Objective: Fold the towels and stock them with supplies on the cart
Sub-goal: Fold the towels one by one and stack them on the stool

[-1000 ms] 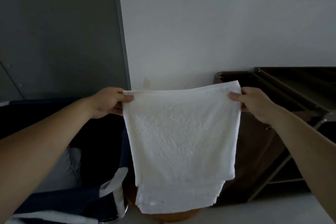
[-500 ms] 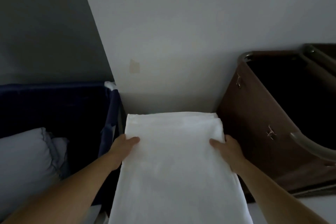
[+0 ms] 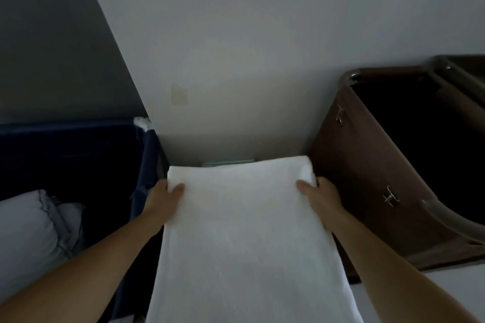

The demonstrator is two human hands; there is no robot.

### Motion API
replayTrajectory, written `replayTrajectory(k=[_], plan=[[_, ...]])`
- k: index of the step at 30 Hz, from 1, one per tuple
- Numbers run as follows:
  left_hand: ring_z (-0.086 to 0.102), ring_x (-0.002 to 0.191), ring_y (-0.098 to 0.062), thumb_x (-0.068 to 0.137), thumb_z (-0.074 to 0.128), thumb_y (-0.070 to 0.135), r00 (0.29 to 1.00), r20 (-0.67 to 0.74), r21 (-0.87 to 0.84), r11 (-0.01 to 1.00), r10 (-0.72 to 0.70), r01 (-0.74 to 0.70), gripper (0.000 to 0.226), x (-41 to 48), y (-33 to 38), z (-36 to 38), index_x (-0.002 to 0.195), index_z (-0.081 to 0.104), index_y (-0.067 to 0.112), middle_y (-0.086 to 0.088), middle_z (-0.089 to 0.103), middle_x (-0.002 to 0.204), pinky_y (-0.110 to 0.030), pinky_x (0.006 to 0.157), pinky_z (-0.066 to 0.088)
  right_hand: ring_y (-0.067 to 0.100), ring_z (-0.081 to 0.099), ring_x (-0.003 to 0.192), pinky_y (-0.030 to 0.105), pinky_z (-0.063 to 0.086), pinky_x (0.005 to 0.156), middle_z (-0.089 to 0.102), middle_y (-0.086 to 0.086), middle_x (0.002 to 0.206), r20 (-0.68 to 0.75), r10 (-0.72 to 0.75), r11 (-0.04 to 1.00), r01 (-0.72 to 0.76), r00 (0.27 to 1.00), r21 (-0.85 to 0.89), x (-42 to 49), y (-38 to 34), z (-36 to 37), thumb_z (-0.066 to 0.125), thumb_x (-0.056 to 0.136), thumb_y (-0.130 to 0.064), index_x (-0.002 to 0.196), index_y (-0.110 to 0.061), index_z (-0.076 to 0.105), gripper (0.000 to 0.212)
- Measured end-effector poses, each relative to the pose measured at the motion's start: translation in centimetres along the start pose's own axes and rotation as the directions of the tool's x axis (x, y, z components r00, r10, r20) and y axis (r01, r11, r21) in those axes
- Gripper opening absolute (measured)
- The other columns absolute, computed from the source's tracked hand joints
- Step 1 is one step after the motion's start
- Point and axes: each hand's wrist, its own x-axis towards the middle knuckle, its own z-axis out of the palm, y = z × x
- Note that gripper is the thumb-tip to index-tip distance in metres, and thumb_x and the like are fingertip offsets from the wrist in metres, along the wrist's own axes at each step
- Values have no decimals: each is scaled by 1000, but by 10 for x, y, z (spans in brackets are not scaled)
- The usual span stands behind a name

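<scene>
Left hand [image 3: 164, 198], right hand [image 3: 319, 195] pinching soft white rectangular towel [image 3: 244, 238] edges

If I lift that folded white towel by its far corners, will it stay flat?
Probably sags midway: the folded white towel is soft cloth, held only at its edges by the left hand and right hand. Likely light; layers may slide.

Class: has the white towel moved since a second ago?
Yes: the white towel hung level with the brown fabric hamper's rim; now it lies flat, below it.
</scene>
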Motion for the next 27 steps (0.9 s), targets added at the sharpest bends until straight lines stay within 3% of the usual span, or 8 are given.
replayTrajectory(k=[3,5,10,12,16,23,27], plan=[[64,96,-30,93,66,30,999,3,-21,999,-49,50,35,-14,-18,5,117,51,10,-14,62,118,-44,86,55,30,62,99,40,50,85,63,11,113,-37,-8,994,4,999,-105,-8,14,13,72,88,-31,122,-6,55,45],[62,105,-33,89,71,36,998,2,8,998,-58,58,49,-29,-30,3,124,51,8,-15,59,124,-50,93,53,32,61,105,43,50,89,62,12,118,-73,-59,984,45,996,-173,-21,20,7,74,86,-34,127,-6,55,53],[58,116,-34,92,64,45,978,124,-22,984,-171,174,74,-76,-59,1,146,36,3,-15,53,138,-44,97,51,29,65,94,44,55,84,63,7,111,9,0,908,4,1000,-418,-71,45,-18,71,82,-53,120,-11,57,59],[59,113,-34,93,61,47,971,154,16,983,-183,182,70,-95,-71,2,143,40,2,-15,55,135,-43,95,52,28,65,91,40,55,80,63,6,110,5,72,889,-62,997,-454,-97,57,-23,68,81,-59,119,-12,55,62],[60,110,-32,94,58,48,959,214,78,982,-187,174,66,-130,-94,1,142,44,4,-14,57,132,-42,93,53,33,62,101,43,52,85,61,10,120,-37,143,858,-143,989,-493,-136,75,-28,62,83,-63,128,-9,49,71],[65,96,-27,94,58,51,941,267,141,974,-208,175,56,-161,-103,-16,124,59,4,-9,66,112,-34,83,54,31,60,98,40,49,84,62,10,118,-2,202,891,-184,979,-414,-158,74,-39,67,82,-61,132,-6,49,76],[62,75,-18,90,61,58,945,246,250,956,-213,150,46,-164,-91,-23,100,61,13,2,62,83,-27,58,47,31,60,100,41,50,85,61,11,120,53,194,910,-160,980,-382,-154,73,-43,68,84,-56,133,-5,48,74]])
